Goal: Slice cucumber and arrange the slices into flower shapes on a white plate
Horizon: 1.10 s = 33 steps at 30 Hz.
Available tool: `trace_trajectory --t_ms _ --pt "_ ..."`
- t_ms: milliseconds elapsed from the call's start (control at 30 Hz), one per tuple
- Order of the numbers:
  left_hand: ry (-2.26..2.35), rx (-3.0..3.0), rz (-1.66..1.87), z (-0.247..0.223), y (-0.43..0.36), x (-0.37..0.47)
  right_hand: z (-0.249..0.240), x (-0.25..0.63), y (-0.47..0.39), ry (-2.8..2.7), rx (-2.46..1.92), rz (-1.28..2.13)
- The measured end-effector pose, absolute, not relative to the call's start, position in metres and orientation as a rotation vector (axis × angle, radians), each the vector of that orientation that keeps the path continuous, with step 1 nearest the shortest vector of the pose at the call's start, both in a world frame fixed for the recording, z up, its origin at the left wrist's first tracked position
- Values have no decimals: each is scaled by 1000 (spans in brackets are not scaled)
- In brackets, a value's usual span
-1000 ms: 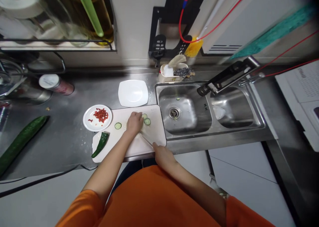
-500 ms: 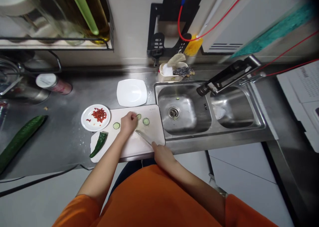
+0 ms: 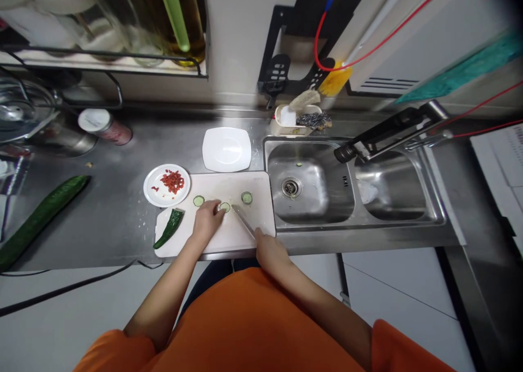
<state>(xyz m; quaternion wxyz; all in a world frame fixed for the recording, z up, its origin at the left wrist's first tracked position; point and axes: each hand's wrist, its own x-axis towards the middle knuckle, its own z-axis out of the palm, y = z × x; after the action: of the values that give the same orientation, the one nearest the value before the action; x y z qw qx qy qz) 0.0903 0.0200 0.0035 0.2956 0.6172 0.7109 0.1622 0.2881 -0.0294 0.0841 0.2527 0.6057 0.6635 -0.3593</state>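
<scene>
On the white cutting board (image 3: 232, 241), my left hand (image 3: 207, 220) has its fingers pressed together at the edge of a cucumber slice (image 3: 224, 207). My right hand (image 3: 271, 250) is closed around the handle of a knife (image 3: 244, 222), whose tip points up-left, close to that slice. Another slice (image 3: 198, 201) lies left of my left hand, and a third (image 3: 246, 197) lies to the right. A dark green cucumber end piece (image 3: 169, 228) rests at the board's left side. The knife handle is mostly hidden in my grip.
A white plate with red pieces (image 3: 149, 194) touches the board's upper left area. Behind the board is a square white plate (image 3: 226, 150). A double sink (image 3: 310, 184) lies right, a whole cucumber (image 3: 44, 217) far left. A loaded rack (image 3: 134, 61) overhangs the back left.
My left hand has moved down from the upper slice position, and the middle slice now lies lower, beside its fingertips. The knife tip is nearer that slice. The whole view has shifted slightly.
</scene>
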Motion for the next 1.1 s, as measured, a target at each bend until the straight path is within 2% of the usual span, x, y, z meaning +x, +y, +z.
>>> trace_trajectory --t_ms 300,1100 --pt "1841 1701 553 -11 9 87 84 269 -29 1912 1607 -958" --pt "1817 1671 565 -10 11 87 84 254 -28 1849 1657 -1002"
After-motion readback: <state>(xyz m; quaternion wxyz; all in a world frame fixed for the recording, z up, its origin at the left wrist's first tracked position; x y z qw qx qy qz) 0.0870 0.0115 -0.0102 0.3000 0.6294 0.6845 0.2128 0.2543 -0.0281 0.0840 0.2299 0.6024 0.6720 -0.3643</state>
